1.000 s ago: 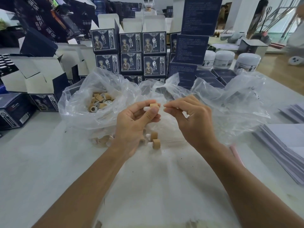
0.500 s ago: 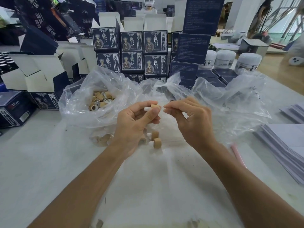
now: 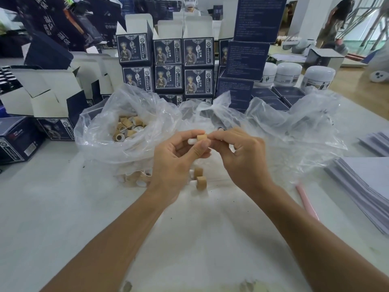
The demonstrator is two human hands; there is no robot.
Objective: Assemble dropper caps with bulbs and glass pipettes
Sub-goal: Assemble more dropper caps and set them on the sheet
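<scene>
Both hands work at chest height above the table (image 3: 52, 207). My left hand (image 3: 174, 163) pinches a tan cap (image 3: 201, 137) between thumb and forefinger, its white bulb (image 3: 191, 141) sticking out toward the left. My right hand (image 3: 242, 157) has its fingertips curled in against the open side of the cap, pinching something there; presumably a glass pipette, but I cannot make one out in this view. Judgement: the step in hand is seating the pipette into the cap. To do it well, keep the cap square between the left fingers, feed the glass straight along the cap's axis, and press gently rather than twisting at an angle, since thin glass would likely snap under side load. Two caps with bulbs (image 3: 200, 178) lie on the table just below my hands, touching each other. Loose caps (image 3: 128, 128) sit in the open clear bag (image 3: 105, 144) to the left, and more show through the plastic at its lower edge. A second crumpled bag (image 3: 294, 127) spreads behind the right hand; its contents are not readable. Dark printed boxes (image 3: 168, 66) stack behind the bags, white jars (image 3: 288, 73) to the right rear, a stack of paper sheets (image 3: 368, 186) at the right edge, a pink stick (image 3: 306, 202) near my right forearm. Loose plastic crowds the work zone and could snag a pipette tip.
</scene>
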